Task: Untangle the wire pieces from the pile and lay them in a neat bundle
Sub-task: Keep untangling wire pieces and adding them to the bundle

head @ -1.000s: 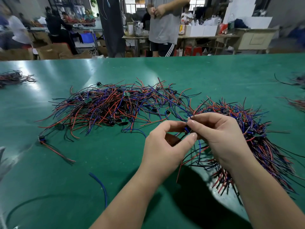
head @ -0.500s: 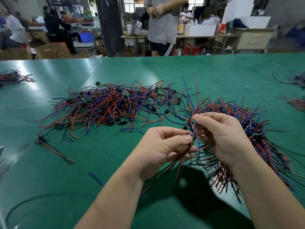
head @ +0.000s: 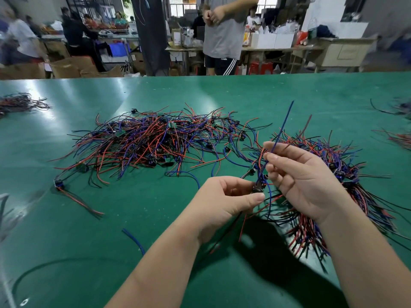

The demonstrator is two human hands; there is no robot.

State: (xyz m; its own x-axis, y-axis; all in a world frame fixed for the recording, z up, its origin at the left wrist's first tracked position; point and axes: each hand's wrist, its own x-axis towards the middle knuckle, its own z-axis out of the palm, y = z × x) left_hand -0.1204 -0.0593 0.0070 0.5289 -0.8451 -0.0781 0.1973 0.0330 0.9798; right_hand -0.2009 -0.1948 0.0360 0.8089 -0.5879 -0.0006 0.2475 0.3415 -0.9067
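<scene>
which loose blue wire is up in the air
The long blue wire held in the right hand, slanting up above it, lower end at the left hand. The short blue piece by the left forearm lies flat on the table.

A deep green table top point(head: 200, 96) is seen under a tangled pile point(head: 144, 141) of red, blue and black wires, dotted with small green boards point(head: 171, 125). The same three colours are repeated in the bundle point(head: 355, 196). A single blue wire point(head: 282, 127) and a black connector point(head: 258, 188) are picked out against the green. Behind, a grey shirt point(head: 224, 36) and black shorts point(head: 219, 63) striped in white are shown.
</scene>
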